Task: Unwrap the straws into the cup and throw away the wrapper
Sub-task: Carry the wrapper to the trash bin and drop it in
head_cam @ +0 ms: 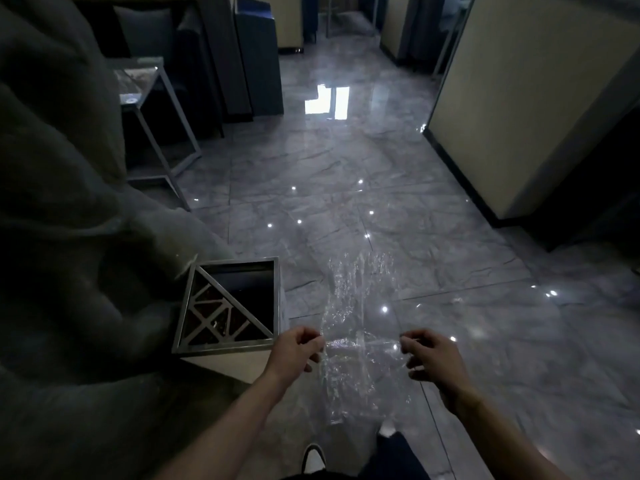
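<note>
A clear, crinkled plastic wrapper is stretched flat in front of me above the floor. My left hand pinches its left edge. My right hand pinches its right edge. A square metal bin with an open dark top and a patterned cut-out lid stands just left of my left hand. No straws and no cup are in view.
A dark grey sofa fills the left side. A metal-framed glass side table stands beyond it. Glossy grey floor tiles stretch ahead. A cream partition wall rises at the right. My shoe shows below.
</note>
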